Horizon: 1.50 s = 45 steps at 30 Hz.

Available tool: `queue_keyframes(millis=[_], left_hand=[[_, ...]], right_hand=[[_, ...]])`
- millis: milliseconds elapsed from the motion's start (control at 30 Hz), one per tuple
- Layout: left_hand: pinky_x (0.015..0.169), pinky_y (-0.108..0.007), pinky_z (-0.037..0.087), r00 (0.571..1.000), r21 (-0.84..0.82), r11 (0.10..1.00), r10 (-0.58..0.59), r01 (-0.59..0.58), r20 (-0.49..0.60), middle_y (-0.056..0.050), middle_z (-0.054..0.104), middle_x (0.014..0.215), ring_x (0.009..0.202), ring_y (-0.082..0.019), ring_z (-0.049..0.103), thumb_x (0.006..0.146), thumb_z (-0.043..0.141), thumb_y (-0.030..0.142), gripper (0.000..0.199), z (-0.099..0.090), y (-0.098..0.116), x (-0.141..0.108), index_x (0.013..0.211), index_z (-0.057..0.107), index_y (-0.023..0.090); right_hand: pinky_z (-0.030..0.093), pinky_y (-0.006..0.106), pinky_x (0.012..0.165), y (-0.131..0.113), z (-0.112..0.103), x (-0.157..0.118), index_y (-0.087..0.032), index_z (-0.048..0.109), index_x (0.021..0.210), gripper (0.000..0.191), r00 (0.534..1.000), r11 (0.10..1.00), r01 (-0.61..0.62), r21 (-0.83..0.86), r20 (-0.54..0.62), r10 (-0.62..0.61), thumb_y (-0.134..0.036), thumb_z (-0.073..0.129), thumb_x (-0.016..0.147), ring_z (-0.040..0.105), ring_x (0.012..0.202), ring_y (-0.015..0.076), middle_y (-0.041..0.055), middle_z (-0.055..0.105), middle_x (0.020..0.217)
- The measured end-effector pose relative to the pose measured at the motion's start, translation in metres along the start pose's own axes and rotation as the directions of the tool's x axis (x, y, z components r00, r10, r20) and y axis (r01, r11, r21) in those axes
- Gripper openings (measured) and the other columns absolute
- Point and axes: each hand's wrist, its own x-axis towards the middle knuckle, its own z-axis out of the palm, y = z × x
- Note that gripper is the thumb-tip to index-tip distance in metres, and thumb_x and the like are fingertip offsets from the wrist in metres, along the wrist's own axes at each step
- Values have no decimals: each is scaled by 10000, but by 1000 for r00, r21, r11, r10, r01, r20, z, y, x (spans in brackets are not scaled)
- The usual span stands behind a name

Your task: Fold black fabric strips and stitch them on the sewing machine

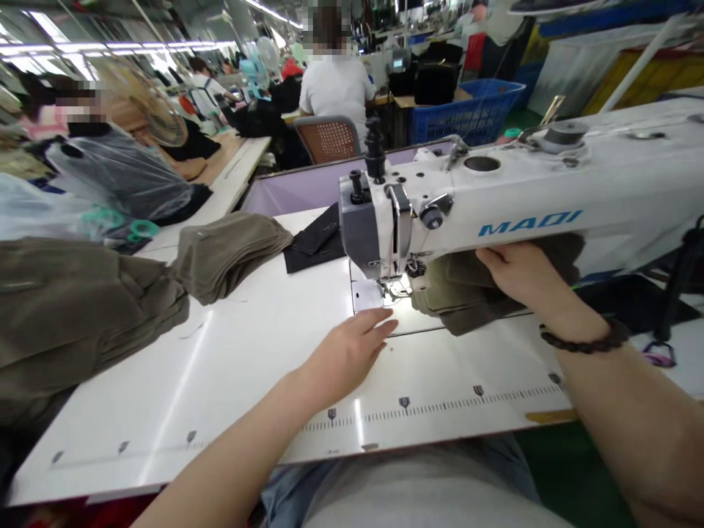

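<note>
My left hand hovers over or rests on the white table just in front of the sewing machine's needle area. Its fingers are stretched out and it holds nothing. Under the machine arm, my right hand touches a stack of olive-brown fabric pieces. Only the thumb and back of that hand show; the other fingers are hidden, so I cannot tell whether they grip a piece. The white sewing machine stands over this stack. No fabric is visible beneath the needle.
Olive-brown fabric stacks lie at the left edge and left of the machine. Black fabric pieces sit behind the machine head. A ruler scale runs along the table's front. Beyond are a seated person and a blue basket.
</note>
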Motion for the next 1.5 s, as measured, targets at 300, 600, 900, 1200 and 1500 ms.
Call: queue_keyframes(millis=[300,600,900,1200,1500], left_hand=[[1016,-392,369,980,-70,993,77,-91,-185,-163,311,1380,1289,-219,297,833,406,80,535,35,38,46,1335,230,127],[1067,-513,188,938,79,938,341,-336,-57,-90,393,1357,1296,-225,278,890,369,173,237,40,69,31,1039,553,177],[1026,-382,356,990,-105,994,-26,40,136,-85,577,1171,1126,-165,507,808,406,99,273,9,15,-78,1001,593,143],[1005,-413,380,934,-342,875,-358,341,16,-81,564,1196,1144,-210,497,783,463,126,308,-13,-7,-127,1050,609,172],[810,-268,480,829,-460,741,-559,489,-21,-60,620,1035,930,-173,590,832,505,235,196,-22,-3,-108,969,628,168]], right_hand=[[370,263,438,-21,-50,-66,-229,481,552,324,984,974,-178,139,56,172,-320,409,854,506,450,148,-4,516,457],[397,236,480,-92,-42,-155,-212,479,639,266,954,886,-42,462,283,-102,-257,368,878,525,516,123,-8,553,580],[419,399,912,-82,-20,-147,-208,521,1164,540,856,816,167,553,329,-398,-517,580,725,491,1114,252,127,526,1221],[217,474,1056,-92,7,-115,-239,476,1247,446,769,795,313,520,353,-533,-305,517,808,353,1247,212,66,422,1348],[478,313,719,-118,15,-91,-200,637,871,247,961,842,-42,538,251,-113,-342,440,829,614,803,196,39,667,851]])
